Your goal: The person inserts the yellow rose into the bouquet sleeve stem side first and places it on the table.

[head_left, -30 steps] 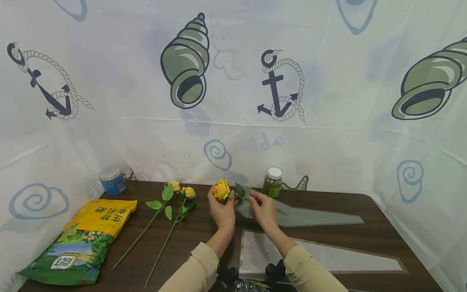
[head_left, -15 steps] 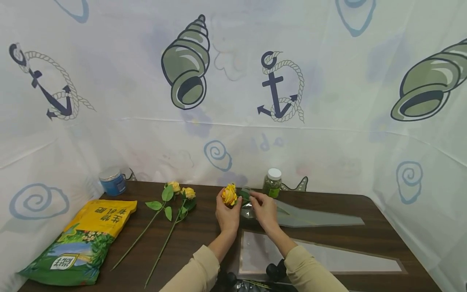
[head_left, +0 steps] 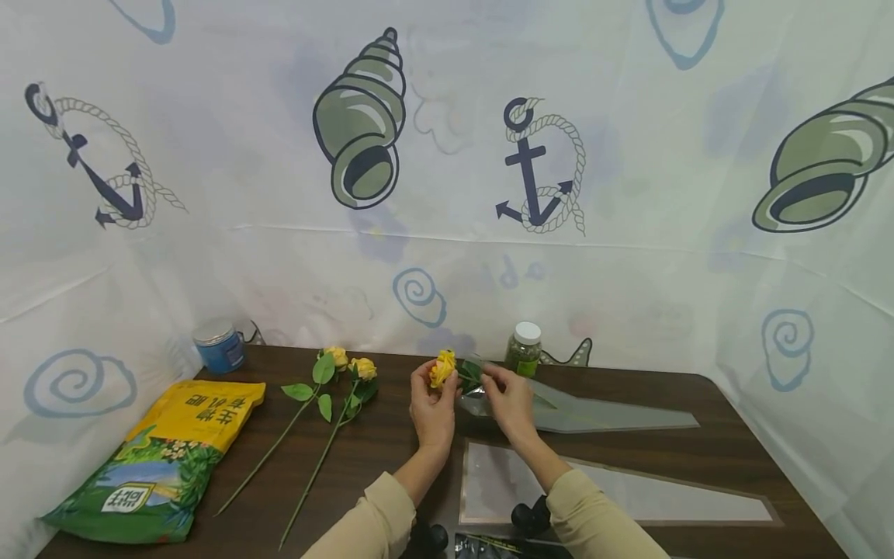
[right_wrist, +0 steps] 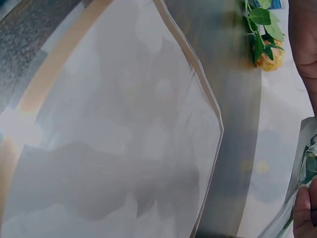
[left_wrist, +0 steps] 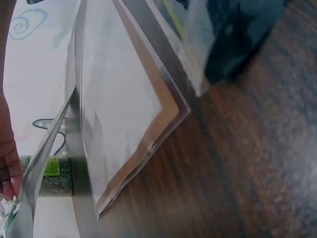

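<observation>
In the head view, my left hand (head_left: 431,415) holds a yellow rose (head_left: 443,368) just below its bloom, fingers curled around it. Close beside it on the right, my right hand (head_left: 511,404) pinches the upper edge of a clear flower sleeve (head_left: 615,413) near the rose's green leaves (head_left: 469,374). The stem runs rightward inside the sleeve. In the left wrist view, fingertips touch the clear film (left_wrist: 45,148) at the left edge. The right wrist view shows fingers at the lower right against the film, over green leaves (right_wrist: 311,166); whose fingers these are, I cannot tell.
Two yellow roses (head_left: 362,368) lie left of my hands, beside a yellow-green bag (head_left: 164,458). A blue jar (head_left: 220,346) and a white-capped bottle (head_left: 524,351) stand at the back. A flat sleeve stack (head_left: 649,497) and black round objects (head_left: 531,516) lie in front.
My left hand has moved slightly right with the rose, closer to my right hand, and the bloom has turned. The leaves now sit behind the film at the sleeve's mouth.
</observation>
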Demonstrator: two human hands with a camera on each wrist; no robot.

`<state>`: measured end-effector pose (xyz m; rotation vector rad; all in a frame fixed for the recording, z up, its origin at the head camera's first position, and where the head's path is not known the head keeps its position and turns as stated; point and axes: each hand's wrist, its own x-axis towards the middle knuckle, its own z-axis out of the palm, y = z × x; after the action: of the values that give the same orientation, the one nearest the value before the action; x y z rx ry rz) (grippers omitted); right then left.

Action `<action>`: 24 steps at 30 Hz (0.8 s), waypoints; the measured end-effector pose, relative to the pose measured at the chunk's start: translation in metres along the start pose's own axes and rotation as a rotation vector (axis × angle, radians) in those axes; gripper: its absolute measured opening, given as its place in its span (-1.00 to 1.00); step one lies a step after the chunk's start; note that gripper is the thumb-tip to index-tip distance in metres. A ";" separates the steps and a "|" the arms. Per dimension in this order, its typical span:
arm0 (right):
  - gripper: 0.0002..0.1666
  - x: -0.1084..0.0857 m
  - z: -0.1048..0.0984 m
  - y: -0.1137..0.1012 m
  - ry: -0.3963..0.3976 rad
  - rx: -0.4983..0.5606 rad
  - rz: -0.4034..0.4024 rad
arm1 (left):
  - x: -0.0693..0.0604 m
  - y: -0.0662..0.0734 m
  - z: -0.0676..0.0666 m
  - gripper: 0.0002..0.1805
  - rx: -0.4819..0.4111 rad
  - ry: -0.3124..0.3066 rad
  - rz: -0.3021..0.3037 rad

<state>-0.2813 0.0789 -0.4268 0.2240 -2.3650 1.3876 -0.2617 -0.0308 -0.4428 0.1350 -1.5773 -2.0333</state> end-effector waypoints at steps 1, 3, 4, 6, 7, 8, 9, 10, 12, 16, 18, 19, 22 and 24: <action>-0.79 0.000 0.000 0.000 0.003 -0.003 0.000 | 0.000 0.000 0.000 -0.58 -0.007 0.002 -0.003; -0.80 0.000 0.000 0.000 0.006 -0.004 -0.001 | 0.001 0.000 0.000 -0.59 -0.011 0.002 0.001; -0.80 0.001 0.000 0.000 0.008 -0.007 -0.001 | 0.001 0.001 0.000 -0.59 -0.011 0.003 0.004; -0.80 0.001 0.000 0.000 0.010 -0.011 -0.004 | 0.001 0.000 0.000 -0.60 -0.004 -0.002 0.015; -0.80 0.000 0.000 -0.001 0.011 -0.014 -0.009 | 0.001 0.000 -0.001 -0.60 0.007 -0.005 0.023; -0.79 0.000 0.000 -0.001 0.010 -0.012 -0.015 | 0.001 0.000 -0.001 -0.60 0.020 -0.009 0.029; -0.79 0.000 0.000 -0.001 0.009 -0.011 -0.021 | 0.001 0.001 -0.002 -0.60 0.037 -0.012 0.034; -0.79 0.000 0.000 -0.001 0.010 -0.013 -0.031 | 0.001 0.000 -0.002 -0.60 0.062 -0.020 0.043; -0.80 0.000 0.000 -0.001 0.013 -0.016 -0.059 | 0.000 0.000 -0.003 -0.60 0.130 -0.036 0.060; -0.81 0.000 -0.001 -0.001 0.015 -0.019 -0.099 | 0.000 -0.001 -0.006 -0.56 0.292 -0.080 0.110; -0.81 0.001 -0.001 -0.001 0.014 -0.019 -0.097 | 0.000 -0.001 -0.007 -0.51 0.357 -0.134 0.144; -0.81 0.001 -0.002 -0.001 0.012 -0.017 -0.094 | 0.001 -0.002 -0.008 -0.47 0.385 -0.168 0.165; -0.80 0.003 -0.003 0.000 0.008 -0.019 -0.089 | 0.002 -0.001 -0.009 -0.35 0.438 -0.273 0.217; -0.80 0.004 -0.004 -0.001 0.000 -0.011 -0.080 | 0.003 -0.001 -0.011 -0.30 0.465 -0.319 0.244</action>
<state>-0.2834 0.0823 -0.4226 0.3121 -2.3365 1.3371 -0.2598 -0.0410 -0.4458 -0.2113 -2.1306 -1.5283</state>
